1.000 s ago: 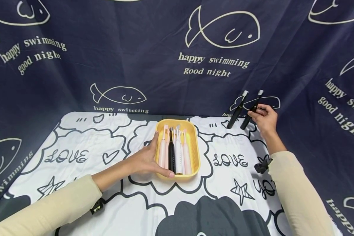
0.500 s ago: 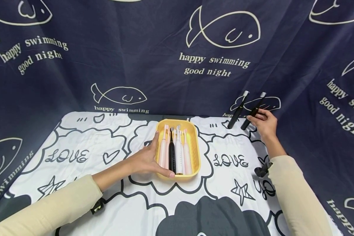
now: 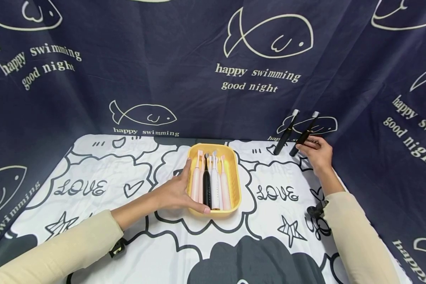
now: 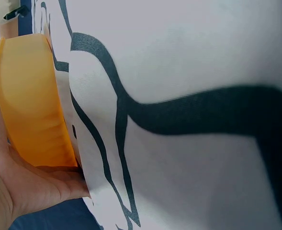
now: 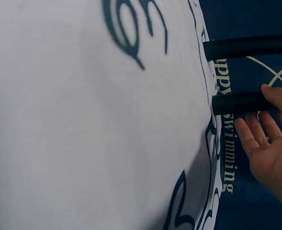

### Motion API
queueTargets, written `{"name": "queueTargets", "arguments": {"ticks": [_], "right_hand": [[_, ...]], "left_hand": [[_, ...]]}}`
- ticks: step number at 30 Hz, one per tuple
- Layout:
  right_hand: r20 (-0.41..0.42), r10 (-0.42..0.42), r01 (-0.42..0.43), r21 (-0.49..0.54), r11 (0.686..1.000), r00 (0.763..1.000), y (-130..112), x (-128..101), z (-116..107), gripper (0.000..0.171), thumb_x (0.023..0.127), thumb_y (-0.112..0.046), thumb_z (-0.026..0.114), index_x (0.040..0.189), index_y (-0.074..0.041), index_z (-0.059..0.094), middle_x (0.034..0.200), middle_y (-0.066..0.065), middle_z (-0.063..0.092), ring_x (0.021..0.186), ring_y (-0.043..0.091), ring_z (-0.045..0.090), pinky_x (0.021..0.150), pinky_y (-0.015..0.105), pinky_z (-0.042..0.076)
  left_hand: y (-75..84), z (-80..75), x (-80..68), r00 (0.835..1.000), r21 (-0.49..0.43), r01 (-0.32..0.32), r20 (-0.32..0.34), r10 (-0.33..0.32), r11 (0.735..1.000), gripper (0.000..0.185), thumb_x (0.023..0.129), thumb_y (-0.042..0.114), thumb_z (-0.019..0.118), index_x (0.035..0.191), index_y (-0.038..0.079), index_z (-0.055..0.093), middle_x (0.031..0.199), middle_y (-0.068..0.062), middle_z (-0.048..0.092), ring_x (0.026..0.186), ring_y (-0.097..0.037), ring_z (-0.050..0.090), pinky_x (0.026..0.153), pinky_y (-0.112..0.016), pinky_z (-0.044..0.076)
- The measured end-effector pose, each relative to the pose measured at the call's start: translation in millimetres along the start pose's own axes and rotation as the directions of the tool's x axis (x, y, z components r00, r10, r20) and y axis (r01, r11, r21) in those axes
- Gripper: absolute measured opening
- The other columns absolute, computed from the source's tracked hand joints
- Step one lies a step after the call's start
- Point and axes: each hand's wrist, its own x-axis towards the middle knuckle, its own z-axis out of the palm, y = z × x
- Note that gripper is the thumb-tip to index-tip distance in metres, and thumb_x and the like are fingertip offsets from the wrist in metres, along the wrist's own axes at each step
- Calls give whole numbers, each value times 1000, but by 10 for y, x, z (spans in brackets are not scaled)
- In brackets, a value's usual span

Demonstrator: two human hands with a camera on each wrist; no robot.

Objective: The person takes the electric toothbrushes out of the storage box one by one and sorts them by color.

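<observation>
In the head view, my right hand (image 3: 318, 153) pinches a black electric toothbrush (image 3: 303, 136) by its handle, thumb in front and fingers behind. The brush stands on its base at the back right, tilted, its pale head up against the dark cloth. Just left of it leans a second black electric toothbrush (image 3: 285, 138). My left hand (image 3: 175, 193) lies spread along the left side of a yellow basket (image 3: 237, 185), thumb along the near rim. Several electric toothbrushes lie in the basket: pink ones (image 3: 225, 187), a white one (image 3: 214, 185) and a black one (image 3: 206, 187).
A dark blue cloth (image 3: 184, 71) printed with fish hangs behind and at both sides. A white patterned cloth (image 3: 110, 165) covers the table. Black wrist cameras (image 3: 316, 209) show under both sleeves.
My right hand has moved a little lower along the toothbrush handle, and the brush head has shifted slightly right and down. The left hand and the basket have stayed put.
</observation>
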Motion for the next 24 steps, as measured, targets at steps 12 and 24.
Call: {"name": "queueTargets", "arguments": {"ticks": [12,24], "right_hand": [[80,20,-8,-157,988,997,123,-96,-96,60,96,8,81,151,5,57,94,-20,76,79,-8,76,77,16,65],[109,56,-16,-338,941,992,196,-150,-158,63,101,-7,83,155,6,53,84,-31,72,76,-9,75,76,18,65]], "left_hand": [[3,-3,-2,1000,5,-12,-7,12,1000,182,58,73,106,181,20,-19,179,-30,38,161,-41,48,133,-59,41],[8,-10,-5,1000,0,-9,3,9,1000,183,58,72,106,180,22,-22,182,-28,35,161,-38,47,133,-58,40]]}}
